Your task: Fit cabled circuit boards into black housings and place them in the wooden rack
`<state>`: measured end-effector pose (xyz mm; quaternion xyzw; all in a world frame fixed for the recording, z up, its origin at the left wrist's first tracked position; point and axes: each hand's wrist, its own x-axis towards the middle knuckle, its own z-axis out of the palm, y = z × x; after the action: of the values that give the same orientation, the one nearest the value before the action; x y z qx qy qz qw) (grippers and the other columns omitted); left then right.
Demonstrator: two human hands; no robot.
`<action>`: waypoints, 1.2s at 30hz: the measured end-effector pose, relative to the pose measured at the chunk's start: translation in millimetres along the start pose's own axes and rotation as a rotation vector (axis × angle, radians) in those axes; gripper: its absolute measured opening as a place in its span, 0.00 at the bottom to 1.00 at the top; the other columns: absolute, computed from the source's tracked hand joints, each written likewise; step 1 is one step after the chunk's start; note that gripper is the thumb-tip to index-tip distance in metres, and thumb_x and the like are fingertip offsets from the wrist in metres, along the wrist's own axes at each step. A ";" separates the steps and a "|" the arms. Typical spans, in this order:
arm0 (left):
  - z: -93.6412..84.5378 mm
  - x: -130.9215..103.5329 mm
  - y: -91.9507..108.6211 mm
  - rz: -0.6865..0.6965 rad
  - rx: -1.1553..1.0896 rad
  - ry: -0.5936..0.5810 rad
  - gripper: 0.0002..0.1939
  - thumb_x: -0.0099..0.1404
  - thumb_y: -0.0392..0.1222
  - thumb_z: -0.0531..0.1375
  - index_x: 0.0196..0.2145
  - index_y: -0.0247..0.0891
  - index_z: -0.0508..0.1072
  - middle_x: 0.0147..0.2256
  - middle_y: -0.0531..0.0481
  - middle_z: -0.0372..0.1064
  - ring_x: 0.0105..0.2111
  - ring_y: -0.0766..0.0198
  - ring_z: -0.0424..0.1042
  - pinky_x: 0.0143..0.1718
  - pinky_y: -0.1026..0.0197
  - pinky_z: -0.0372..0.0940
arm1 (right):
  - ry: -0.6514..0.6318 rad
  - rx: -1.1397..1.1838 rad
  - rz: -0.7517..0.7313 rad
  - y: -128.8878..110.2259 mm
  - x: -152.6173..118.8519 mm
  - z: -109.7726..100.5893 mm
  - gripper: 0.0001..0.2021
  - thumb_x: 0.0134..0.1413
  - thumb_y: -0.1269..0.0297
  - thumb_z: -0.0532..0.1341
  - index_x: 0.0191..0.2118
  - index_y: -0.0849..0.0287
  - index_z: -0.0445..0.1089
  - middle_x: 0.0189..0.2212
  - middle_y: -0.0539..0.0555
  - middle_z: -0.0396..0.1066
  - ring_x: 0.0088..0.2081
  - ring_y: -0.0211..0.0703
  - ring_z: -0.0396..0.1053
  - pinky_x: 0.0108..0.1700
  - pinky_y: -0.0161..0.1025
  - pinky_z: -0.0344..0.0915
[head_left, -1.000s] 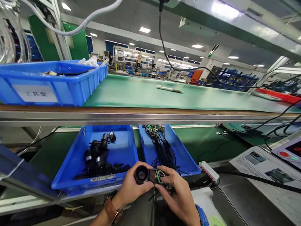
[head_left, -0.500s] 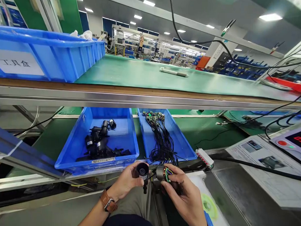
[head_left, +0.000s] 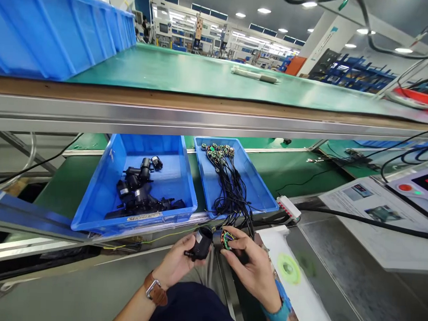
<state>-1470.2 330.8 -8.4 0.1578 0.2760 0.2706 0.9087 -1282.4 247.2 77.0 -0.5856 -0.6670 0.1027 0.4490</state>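
My left hand [head_left: 178, 262] is closed around a black pump housing [head_left: 201, 243], a short cylinder with a side spout and a white label. Close to its right, my right hand [head_left: 249, 257] grips a round motor part [head_left: 227, 239] whose end shows a green circuit board, copper windings and coloured wires. The two parts are held near each other, with a small gap between them. Fingers hide much of the motor part. Beyond my hands, a blue bin [head_left: 190, 190] holds several black pump housings [head_left: 141, 190]. A shallower blue tray [head_left: 260, 195] holds several circuit boards with black cables [head_left: 232, 184].
A metal-edged shelf [head_left: 201, 122] crosses above the bins and carries a large blue crate [head_left: 60, 33] and a pen [head_left: 254, 75]. At right are a white power strip [head_left: 288, 208], a printed sheet [head_left: 369, 217], a device with a red display [head_left: 413, 186] and thick cables.
The pump housing in my left hand has turned, from its open end facing me to its side with the spout pointing left. My view has tilted down, and the right hand still grips the motor part.
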 end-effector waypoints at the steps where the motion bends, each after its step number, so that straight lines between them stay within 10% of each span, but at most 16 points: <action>1: -1.0 -0.8 -2.4 0.003 0.001 0.029 0.25 0.51 0.50 0.76 0.43 0.36 0.78 0.40 0.42 0.78 0.40 0.54 0.77 0.35 0.57 0.75 | -0.004 0.000 0.004 1.6 -1.6 1.3 0.05 0.61 0.68 0.64 0.37 0.54 0.67 0.49 0.59 0.78 0.35 0.42 0.78 0.31 0.35 0.71; 10: -7.3 -8.8 -14.4 0.017 0.088 0.049 0.34 0.52 0.55 0.75 0.51 0.38 0.72 0.39 0.45 0.76 0.38 0.57 0.76 0.27 0.62 0.72 | 0.009 0.002 0.065 12.0 -13.6 9.7 0.05 0.61 0.68 0.64 0.36 0.54 0.67 0.49 0.60 0.78 0.31 0.41 0.76 0.30 0.36 0.70; 17: -6.0 3.3 0.6 -0.214 0.203 -0.183 0.29 0.59 0.69 0.61 0.33 0.37 0.70 0.21 0.49 0.73 0.12 0.71 0.60 0.12 0.70 0.43 | -0.030 0.123 0.059 7.9 -16.7 0.5 0.06 0.61 0.68 0.65 0.37 0.54 0.66 0.50 0.62 0.78 0.43 0.48 0.79 0.37 0.38 0.75; 21: 2.1 12.9 11.1 -0.390 0.406 -0.384 0.33 0.58 0.72 0.56 0.24 0.35 0.70 0.16 0.44 0.72 0.09 0.67 0.61 0.09 0.65 0.44 | -0.114 0.157 -0.082 -6.2 -11.7 -9.6 0.06 0.61 0.70 0.64 0.39 0.54 0.67 0.50 0.61 0.78 0.49 0.49 0.78 0.48 0.43 0.75; 36: 5.3 24.2 -2.8 -0.518 0.526 -0.428 0.37 0.51 0.77 0.56 0.20 0.34 0.73 0.14 0.45 0.70 0.12 0.61 0.68 0.08 0.65 0.51 | -0.429 -0.097 -0.319 -33.2 -12.4 -9.7 0.07 0.68 0.75 0.55 0.39 0.56 0.65 0.51 0.62 0.77 0.31 0.38 0.65 0.34 0.38 0.67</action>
<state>-1449.0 341.8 -15.5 0.3624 0.1712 -0.0854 0.9122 -1299.4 222.9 98.6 -0.4587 -0.8348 0.1204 0.2795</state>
